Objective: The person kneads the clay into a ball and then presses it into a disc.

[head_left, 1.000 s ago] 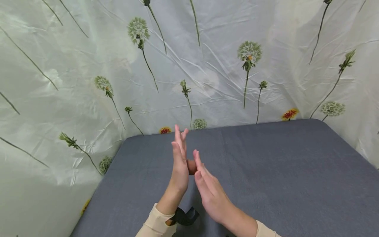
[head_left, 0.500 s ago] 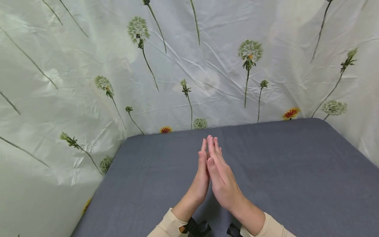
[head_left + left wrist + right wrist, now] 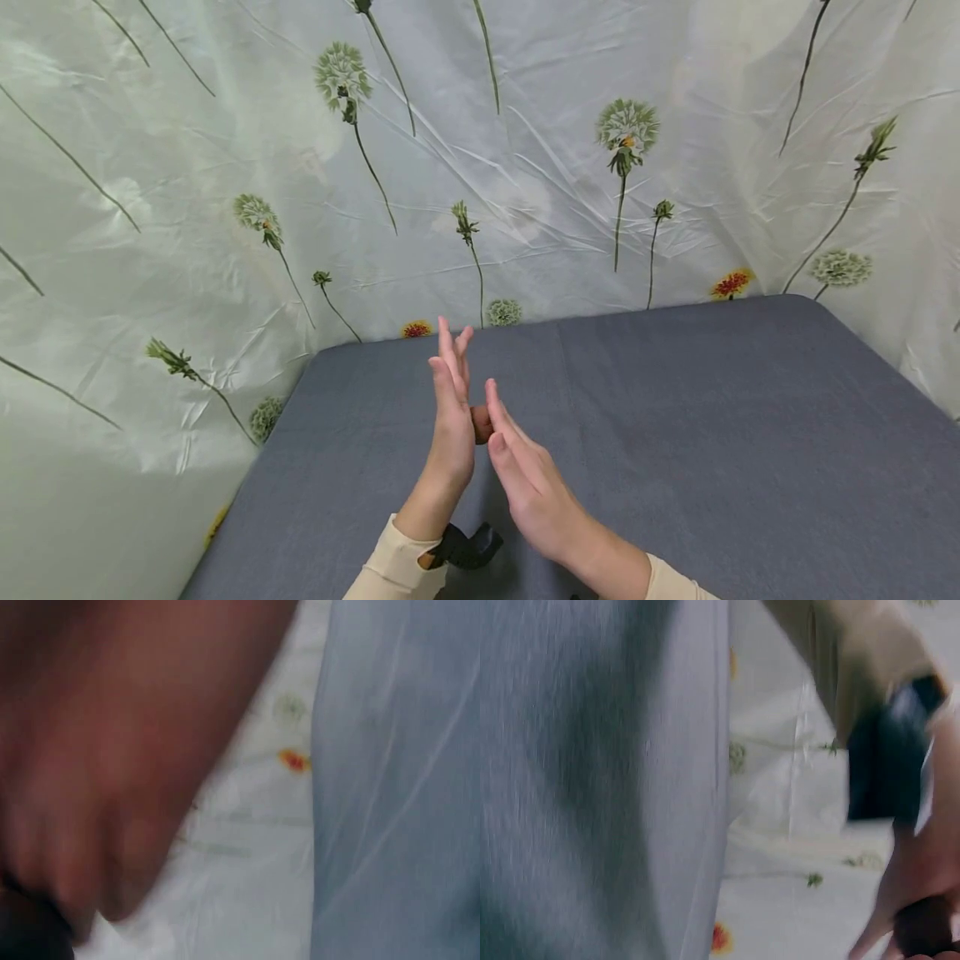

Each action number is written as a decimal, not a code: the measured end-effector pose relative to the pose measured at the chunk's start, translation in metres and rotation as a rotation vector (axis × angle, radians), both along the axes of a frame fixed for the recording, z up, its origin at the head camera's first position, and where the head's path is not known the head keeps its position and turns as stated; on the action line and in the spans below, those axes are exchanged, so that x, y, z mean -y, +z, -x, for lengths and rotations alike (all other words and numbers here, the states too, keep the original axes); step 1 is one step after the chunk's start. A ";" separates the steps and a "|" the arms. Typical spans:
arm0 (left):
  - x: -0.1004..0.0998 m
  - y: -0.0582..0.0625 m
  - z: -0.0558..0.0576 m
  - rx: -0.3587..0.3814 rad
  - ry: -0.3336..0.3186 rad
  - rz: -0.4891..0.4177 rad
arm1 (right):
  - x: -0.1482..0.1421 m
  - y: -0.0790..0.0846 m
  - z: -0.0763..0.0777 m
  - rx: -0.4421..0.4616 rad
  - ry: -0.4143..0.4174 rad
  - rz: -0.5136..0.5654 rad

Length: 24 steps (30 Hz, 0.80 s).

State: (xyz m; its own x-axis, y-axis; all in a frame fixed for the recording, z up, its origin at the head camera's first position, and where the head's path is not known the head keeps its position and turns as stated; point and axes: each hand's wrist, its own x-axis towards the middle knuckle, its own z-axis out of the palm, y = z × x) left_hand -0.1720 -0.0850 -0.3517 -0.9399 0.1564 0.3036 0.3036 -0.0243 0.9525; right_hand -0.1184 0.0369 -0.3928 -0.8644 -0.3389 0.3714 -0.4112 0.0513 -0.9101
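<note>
A small brown lump (image 3: 482, 425), rounded and clay-like, sits between the two palms above the table. My left hand (image 3: 453, 429) stands nearly upright on its left side, fingers straight and pointing up. From the right, my right hand (image 3: 536, 496) leans toward it with straight fingers, its finger side against the lump. In the right wrist view the lump (image 3: 924, 926) looks dark beside the left hand (image 3: 922, 870). A blurred hand (image 3: 112, 750) fills the left of the left wrist view; which hand cannot be told.
Below the hands lies a grey cloth-covered table (image 3: 712, 433). Behind it hangs a pale curtain (image 3: 540, 167) printed with dandelions and other flowers. A black wrist device (image 3: 468, 547) is on the left wrist, under a cream sleeve (image 3: 397, 562).
Half a second ago the palms were closer together and farther right, hiding the lump. Now the left hand has moved left and forward, the right hand left, and the lump shows between them.
</note>
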 end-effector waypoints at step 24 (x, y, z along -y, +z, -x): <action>-0.010 -0.002 -0.011 -0.090 -0.123 0.146 | -0.013 0.002 0.021 0.125 0.025 0.037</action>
